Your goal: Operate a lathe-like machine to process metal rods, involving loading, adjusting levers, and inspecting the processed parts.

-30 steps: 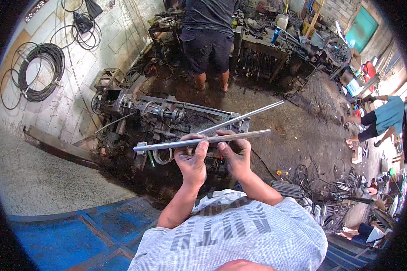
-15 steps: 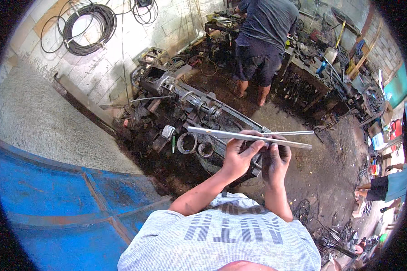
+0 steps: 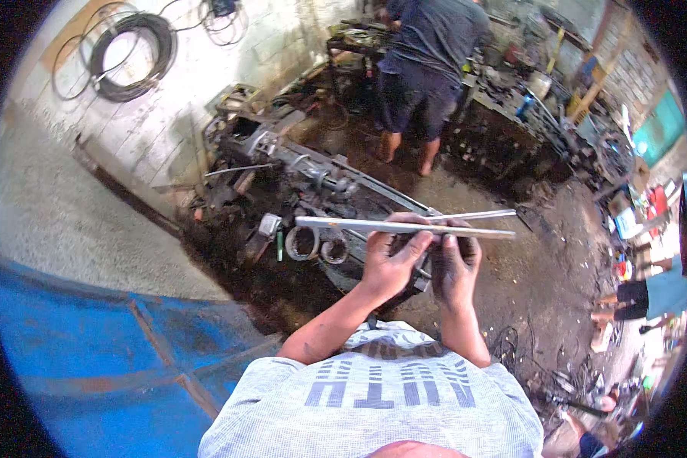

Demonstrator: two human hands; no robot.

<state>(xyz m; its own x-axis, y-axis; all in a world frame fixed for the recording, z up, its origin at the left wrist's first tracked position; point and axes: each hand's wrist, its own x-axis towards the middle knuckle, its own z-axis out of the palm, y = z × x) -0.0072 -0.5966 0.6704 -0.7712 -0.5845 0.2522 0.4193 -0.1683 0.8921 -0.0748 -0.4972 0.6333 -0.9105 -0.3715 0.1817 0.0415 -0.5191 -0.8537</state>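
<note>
A long, flat metal bar (image 3: 336,224) lies crosswise in front of my chest, nearly level. My left hand (image 3: 393,259) grips it near the middle, thumb on the near side. Close beside it, my right hand (image 3: 456,267) pinches the same bar from below, its fingertips dark with grime. Behind the bar, a thinner pale metal rod (image 3: 481,214) sticks out to the right. Its inner end is hidden behind my fingers, so I cannot tell which hand holds it. Beyond my hands stands a greasy lathe-like machine (image 3: 313,172).
Two metal rings (image 3: 304,243) sit left of my hands, by the machine. A blue metal panel (image 3: 69,328) fills the lower left. Ahead, another person (image 3: 427,69) bends at a cluttered workbench (image 3: 504,103). A second person (image 3: 664,294) is at the far right. Coiled cable (image 3: 133,57) hangs on the wall.
The bar has turned slightly toward level, and both hands keep their hold on it. The whole view has shifted a little, with the surroundings sliding left.
</note>
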